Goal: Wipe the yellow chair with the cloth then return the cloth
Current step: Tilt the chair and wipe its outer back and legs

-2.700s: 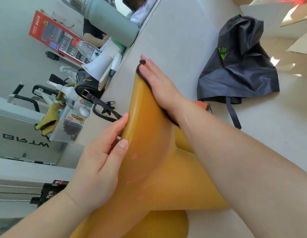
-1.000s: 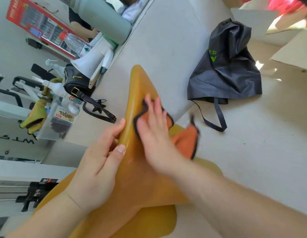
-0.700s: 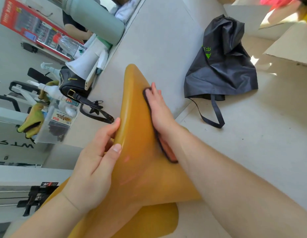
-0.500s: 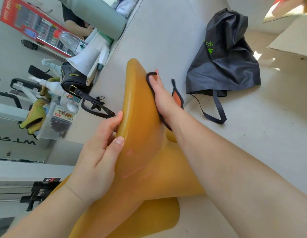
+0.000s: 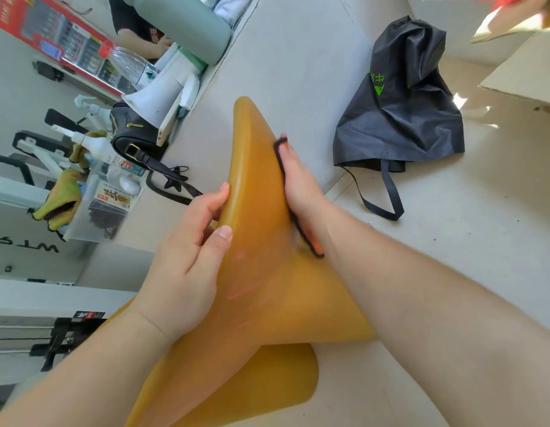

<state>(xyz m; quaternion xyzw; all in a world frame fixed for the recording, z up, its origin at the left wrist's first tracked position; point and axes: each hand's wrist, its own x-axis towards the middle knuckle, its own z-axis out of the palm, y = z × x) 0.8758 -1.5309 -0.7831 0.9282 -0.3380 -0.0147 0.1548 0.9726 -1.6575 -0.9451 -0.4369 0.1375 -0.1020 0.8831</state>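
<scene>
Shifted since half a second ago: right hand (image 5: 298, 180) and cloth (image 5: 314, 245), a little lower on the chair's right edge, with the cloth's loose flap now flattened under the palm.

- Far left: yellow gloves (image 5: 59, 204), draped beside a clear bin (image 5: 95, 217).
- Black handbag (image 5: 132, 140) and white megaphone (image 5: 156, 94), touching, strap trailing.
- Left hand (image 5: 187, 260): clasped on the yellow chair (image 5: 261, 272) at its left edge, thumb on the near face, fingers (image 5: 215, 198) curled behind.
- Yellow chair: centre, between both forearms.
- Cloth: orange with black edging, pinned between the right palm and the chair's right edge.
- Right hand: fingers (image 5: 286, 152) straight and flat, pressing the cloth, not curled round it.
- Black bag (image 5: 400, 118): on the floor (image 5: 467, 241), right of the chair and apart from it, green print.
- Far right: cardboard (image 5: 529, 72).
</scene>
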